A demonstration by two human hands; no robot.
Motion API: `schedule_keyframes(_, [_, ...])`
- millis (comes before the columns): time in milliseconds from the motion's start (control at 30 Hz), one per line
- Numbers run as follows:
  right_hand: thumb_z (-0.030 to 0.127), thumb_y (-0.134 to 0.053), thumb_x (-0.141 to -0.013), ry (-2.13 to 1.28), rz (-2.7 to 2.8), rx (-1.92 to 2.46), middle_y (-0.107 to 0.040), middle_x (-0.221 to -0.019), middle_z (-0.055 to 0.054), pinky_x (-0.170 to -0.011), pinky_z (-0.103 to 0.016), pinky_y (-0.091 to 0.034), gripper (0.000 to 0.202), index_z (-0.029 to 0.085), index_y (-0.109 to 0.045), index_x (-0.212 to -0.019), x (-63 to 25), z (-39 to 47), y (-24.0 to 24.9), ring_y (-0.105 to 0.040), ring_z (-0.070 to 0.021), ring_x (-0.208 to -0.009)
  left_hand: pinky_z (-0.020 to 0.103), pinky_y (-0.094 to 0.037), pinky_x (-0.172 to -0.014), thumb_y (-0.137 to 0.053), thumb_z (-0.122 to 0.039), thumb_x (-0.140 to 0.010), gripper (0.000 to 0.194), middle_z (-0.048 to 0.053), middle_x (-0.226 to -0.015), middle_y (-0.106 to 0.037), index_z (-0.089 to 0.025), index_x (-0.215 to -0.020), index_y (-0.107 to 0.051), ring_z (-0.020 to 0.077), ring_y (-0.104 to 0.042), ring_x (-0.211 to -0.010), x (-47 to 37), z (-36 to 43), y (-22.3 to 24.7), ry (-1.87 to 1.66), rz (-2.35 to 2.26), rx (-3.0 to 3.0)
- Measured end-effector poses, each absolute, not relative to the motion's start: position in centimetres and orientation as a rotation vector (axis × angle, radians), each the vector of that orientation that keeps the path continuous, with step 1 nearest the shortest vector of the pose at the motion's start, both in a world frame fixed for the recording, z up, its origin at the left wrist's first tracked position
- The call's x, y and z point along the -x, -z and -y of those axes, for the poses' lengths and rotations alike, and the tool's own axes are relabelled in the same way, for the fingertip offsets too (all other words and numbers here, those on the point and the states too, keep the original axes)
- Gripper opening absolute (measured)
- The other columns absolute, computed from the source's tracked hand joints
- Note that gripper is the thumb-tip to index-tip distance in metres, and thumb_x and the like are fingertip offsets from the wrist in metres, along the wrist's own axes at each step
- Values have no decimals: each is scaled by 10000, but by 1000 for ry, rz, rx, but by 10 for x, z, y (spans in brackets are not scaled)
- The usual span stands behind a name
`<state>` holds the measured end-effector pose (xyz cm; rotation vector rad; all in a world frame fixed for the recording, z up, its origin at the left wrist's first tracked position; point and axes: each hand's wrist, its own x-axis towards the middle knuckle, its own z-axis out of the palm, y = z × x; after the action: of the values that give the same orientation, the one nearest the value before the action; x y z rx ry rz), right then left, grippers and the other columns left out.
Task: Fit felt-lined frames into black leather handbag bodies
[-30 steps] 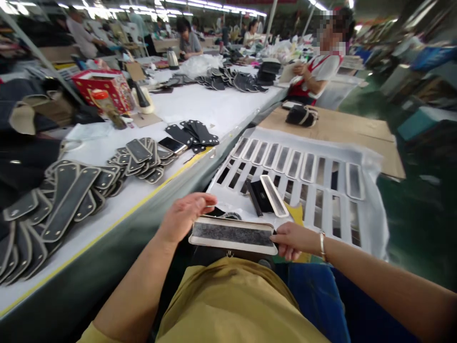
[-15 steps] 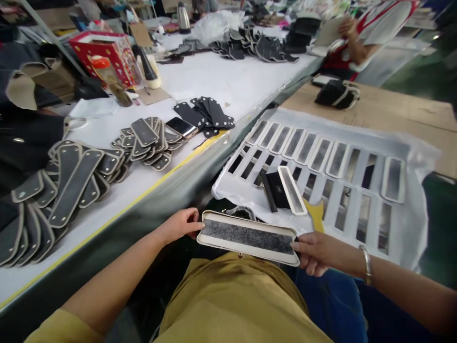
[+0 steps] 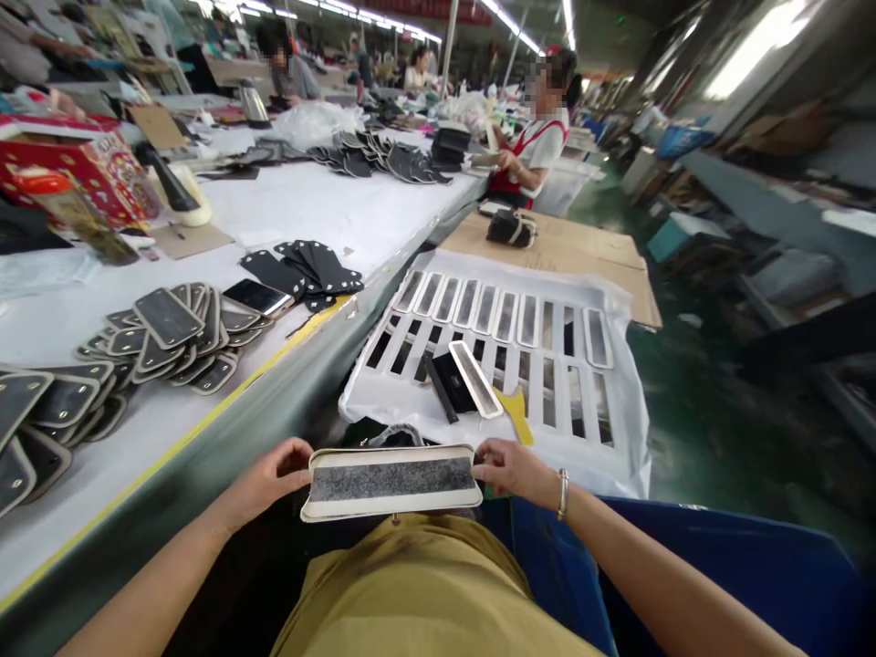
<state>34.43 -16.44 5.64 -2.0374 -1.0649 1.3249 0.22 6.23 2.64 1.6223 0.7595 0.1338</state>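
A long cream-edged piece with a dark grey strip (image 3: 393,484) is held level in front of my body. My left hand (image 3: 284,473) pinches its left end between thumb and fingers. At its right end my right hand (image 3: 503,467) grips it the same way. Just beyond lies a white plastic sheet (image 3: 438,418) bearing rows of white-framed strips and dark slots. On that sheet rest a black box-like object (image 3: 453,379), a loose white-framed strip (image 3: 475,379) and a yellow flat tool (image 3: 516,415).
The white table (image 3: 287,205) on the left bears stacked grey pieces (image 3: 171,319), black pieces (image 3: 311,269), a phone (image 3: 258,297) and a red box (image 3: 102,169). Cardboard (image 3: 575,251) lies beyond the sheet. A person in a red apron (image 3: 540,151) works farther back.
The view has swung up and right, showing more of the room. The held piece is now nearly level instead of sloping down to the right; both hands still grip its ends.
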Motion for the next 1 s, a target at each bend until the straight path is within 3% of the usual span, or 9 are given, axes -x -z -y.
schedule_keyframes(67, [455,-628,-728,-1034,1266,2022,-643,-881,-45,-601,-246,-504,437,169,-537,-1046,-345,161,-65,-612,-137,-675,336,-428,-898,-583,-433,-771,441,78,-1147,-579,-190,-1132,-509,235,-530,-1057,-10,-60,-40,-239,-800,-1743])
schedule_keyframes(133, [387,-608,-764,-844,1471,1985,-613,-1045,-76,-680,-253,-502,427,177,-531,-1128,-344,153,-75,-613,-150,-794,359,-379,-976,-565,-438,-781,487,79,-1269,-536,-204,-1206,-522,254,-501,-1136,-22,-56,-55,-212,-756,-1894])
schedule_keyframes(233, [290,-514,-843,-741,1881,1978,-633,-1044,-91,-792,-292,-476,270,163,-603,-1064,-337,137,-86,-608,-187,-881,342,-380,-972,-510,-435,-812,400,58,-1142,-640,-192,-1102,-642,245,-564,-1062,-40,-50,-71,-57,-624,-2078])
schedule_keyframes(333, [236,-442,-879,-660,2147,1981,-662,-995,-116,-878,-353,-427,247,155,-661,-959,-331,125,-91,-591,-243,-954,328,-417,-919,-513,-436,-804,388,56,-1048,-685,-176,-1036,-685,248,-609,-978,-46,-51,-76,-13,-610,-2115])
schedule_keyframes(600, [272,-391,-902,-557,2221,1957,-662,-1047,-93,-870,-331,-431,299,176,-652,-1009,-332,129,-83,-599,-239,-975,289,-437,-865,-551,-361,-777,347,55,-1015,-696,-161,-1022,-694,224,-631,-917,-34,-58,-80,2,-652,-2152])
schedule_keyframes(800, [251,-380,-902,-506,2206,2071,-678,-844,-81,-716,-282,-428,298,180,-660,-830,-323,126,-87,-620,-210,-780,249,-425,-843,-552,-312,-773,303,40,-974,-709,-169,-989,-707,193,-632,-869,-39,-58,-85,43,-628,-2177])
schedule_keyframes(1000, [227,-397,-890,-432,2240,2134,-674,-814,-82,-699,-284,-416,271,172,-653,-817,-318,125,-93,-618,-220,-774,239,-420,-813,-534,-303,-766,295,31,-941,-716,-175,-962,-713,187,-625,-849,-39,-57,-86,52,-611,-2218])
